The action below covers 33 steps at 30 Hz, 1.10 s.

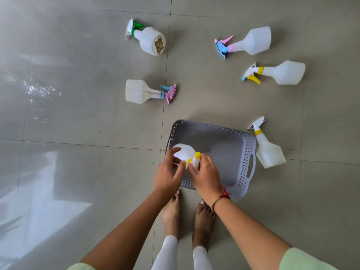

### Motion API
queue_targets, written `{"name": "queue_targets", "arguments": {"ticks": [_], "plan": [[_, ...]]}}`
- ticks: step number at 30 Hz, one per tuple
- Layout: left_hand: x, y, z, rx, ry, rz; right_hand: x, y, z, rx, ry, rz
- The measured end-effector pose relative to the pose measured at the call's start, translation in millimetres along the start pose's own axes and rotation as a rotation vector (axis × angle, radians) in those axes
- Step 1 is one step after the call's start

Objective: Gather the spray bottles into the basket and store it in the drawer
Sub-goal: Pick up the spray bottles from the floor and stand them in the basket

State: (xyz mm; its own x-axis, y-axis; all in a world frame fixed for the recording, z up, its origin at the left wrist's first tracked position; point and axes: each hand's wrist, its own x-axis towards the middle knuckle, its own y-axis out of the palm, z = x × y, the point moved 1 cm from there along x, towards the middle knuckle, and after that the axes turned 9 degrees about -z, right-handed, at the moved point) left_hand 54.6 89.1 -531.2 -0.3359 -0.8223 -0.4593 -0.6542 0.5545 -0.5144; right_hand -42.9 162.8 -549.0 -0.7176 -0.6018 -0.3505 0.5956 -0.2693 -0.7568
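A grey perforated basket (229, 133) sits on the tiled floor in front of my feet. Both hands hold a white spray bottle with a yellow nozzle (185, 152) over the basket's left end: my left hand (168, 175) grips its body, my right hand (204, 175) grips its spray head. Several other white spray bottles lie on the floor: a green-trigger one (150, 38), a pink-and-blue one (251, 41), a yellow-trigger one (280, 72), a blue-and-pink one (142, 91), and a yellow-collared one (267, 150) just right of the basket.
Grey glossy floor tiles (78, 114) spread all around, with bright reflections at the left. My bare feet (187, 213) stand just below the basket. No drawer is in view.
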Motion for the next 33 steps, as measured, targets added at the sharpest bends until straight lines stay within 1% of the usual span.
{"name": "queue_targets", "arguments": {"ticks": [2,5,7,13,20,28,31,33], "plan": [[-2.8,4.1,-3.6,0.018,-0.005,0.043,-4.2,13.2,-0.2,0.035,0.053,0.025],[6.1,8.0,-2.0,0.192,-0.025,0.074,-6.6,25.6,-2.4,0.044,0.09,0.053],[11.7,9.1,0.4,0.282,-0.01,0.091,-5.2,28.3,-2.9,0.049,0.103,0.053],[18.2,11.3,6.1,0.333,0.02,0.087,2.0,32.4,0.1,0.045,0.146,0.068],[12.3,4.0,16.5,0.363,0.069,0.139,-4.6,36.1,0.2,-0.002,0.17,0.113],[16.9,-3.1,12.1,0.463,0.148,0.111,-6.0,30.9,0.3,0.107,0.225,0.084],[18.6,-6.4,3.0,0.483,0.221,0.045,-2.8,20.9,-4.4,0.102,0.215,0.077],[17.9,-6.0,-8.6,0.508,0.357,0.018,-1.7,9.5,-8.2,0.091,0.177,0.072]]}}
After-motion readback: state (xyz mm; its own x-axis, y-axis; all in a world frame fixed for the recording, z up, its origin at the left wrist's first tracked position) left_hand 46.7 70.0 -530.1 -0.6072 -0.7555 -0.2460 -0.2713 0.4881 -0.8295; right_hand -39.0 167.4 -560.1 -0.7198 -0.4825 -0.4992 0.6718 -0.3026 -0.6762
